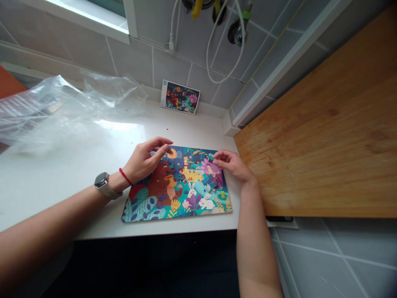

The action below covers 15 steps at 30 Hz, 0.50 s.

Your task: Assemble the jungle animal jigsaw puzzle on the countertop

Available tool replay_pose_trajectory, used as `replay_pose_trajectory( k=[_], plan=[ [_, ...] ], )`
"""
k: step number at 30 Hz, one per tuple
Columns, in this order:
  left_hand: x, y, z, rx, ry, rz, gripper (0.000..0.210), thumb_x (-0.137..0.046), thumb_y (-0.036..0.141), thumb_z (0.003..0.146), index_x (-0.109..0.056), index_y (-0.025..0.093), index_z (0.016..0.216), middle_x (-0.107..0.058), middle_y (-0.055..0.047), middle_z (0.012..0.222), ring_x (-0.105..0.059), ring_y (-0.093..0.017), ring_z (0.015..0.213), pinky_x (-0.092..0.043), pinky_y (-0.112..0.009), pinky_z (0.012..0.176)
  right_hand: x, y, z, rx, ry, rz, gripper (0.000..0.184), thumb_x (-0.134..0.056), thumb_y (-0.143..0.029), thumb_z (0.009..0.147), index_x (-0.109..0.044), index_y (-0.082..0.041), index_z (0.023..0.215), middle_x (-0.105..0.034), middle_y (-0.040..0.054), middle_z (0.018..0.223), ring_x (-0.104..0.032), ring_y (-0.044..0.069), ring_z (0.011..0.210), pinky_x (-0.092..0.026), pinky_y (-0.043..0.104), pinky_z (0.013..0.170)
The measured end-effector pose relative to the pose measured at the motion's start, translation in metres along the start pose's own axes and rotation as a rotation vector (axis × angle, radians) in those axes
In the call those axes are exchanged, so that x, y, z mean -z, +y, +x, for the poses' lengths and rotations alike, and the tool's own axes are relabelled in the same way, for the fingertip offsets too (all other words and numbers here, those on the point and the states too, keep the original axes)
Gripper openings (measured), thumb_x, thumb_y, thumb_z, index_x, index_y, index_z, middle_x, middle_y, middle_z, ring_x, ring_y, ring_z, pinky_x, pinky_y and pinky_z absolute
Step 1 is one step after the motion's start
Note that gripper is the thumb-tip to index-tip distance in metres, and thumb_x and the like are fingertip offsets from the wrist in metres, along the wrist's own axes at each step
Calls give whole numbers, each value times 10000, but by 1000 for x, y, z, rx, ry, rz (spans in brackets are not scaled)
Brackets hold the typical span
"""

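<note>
A colourful jigsaw puzzle (pixel 192 200) lies flat on the white counter, showing a brown bear, a fox, white rabbits and plants. Around its middle right, some pieces sit unevenly, with visible gaps and raised edges. My left hand (pixel 149 156) hovers at the puzzle's upper left edge, thumb and fingers stretched and apart, nothing seen between them. At the upper right edge, my right hand (pixel 232 164) has thumb and fingertips pinched together over the puzzle; whatever may be between them is too small to make out. A reference picture card (pixel 181 97) with a similar scene leans against the tiled wall.
Crumpled clear plastic wrapping (pixel 71 107) covers the counter's back left, near an orange object (pixel 10 82). A wooden panel (pixel 325 136) borders the right side. White cable (pixel 208 62) hangs from the wall above. The white counter (pixel 93 223) ends just in front of the puzzle.
</note>
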<state>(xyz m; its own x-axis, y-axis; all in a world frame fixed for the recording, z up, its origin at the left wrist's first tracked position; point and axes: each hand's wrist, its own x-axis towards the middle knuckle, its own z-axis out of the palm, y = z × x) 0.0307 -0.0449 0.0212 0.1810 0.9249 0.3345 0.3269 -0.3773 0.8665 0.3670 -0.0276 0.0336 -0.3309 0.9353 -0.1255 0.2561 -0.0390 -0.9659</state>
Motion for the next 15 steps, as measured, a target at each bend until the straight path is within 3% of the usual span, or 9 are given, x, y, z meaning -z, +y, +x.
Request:
replay_pose_trajectory(
  k=[2,4,8,15],
  plan=[
    [-1,1,-1,-11,-23,22,341,-558,464,1033,-706,172,1128,-801,-66,906,-756,-182,819,-610,-311,777,4,7,6,68,255,-87,373,-878,-513,736,-709,-195,833,-656,-10,739,-581,136,678,-502,269,670],
    [-2,2,-2,-25,-50,43,337,-551,461,1036,-706,175,1126,-803,-64,915,-760,-179,807,-612,-299,751,5,14,10,93,368,-223,401,-895,-502,700,-736,-191,896,-676,16,832,-588,157,739,-517,298,731],
    [-3,0,-2,-58,-84,57,320,-540,437,1043,-701,173,1128,-800,-52,916,-757,-162,770,-612,-276,719,6,22,10,59,252,-466,545,-925,-362,659,-773,-209,1160,-683,80,1125,-647,219,965,-535,363,913],
    [-3,-1,-3,-97,-110,78,286,-531,387,1049,-695,175,1149,-794,-48,922,-754,-159,786,-608,-281,727,6,27,8,40,182,-551,498,-859,-322,759,-764,-200,1232,-675,74,1036,-661,231,958,-548,371,910]
  ],
)
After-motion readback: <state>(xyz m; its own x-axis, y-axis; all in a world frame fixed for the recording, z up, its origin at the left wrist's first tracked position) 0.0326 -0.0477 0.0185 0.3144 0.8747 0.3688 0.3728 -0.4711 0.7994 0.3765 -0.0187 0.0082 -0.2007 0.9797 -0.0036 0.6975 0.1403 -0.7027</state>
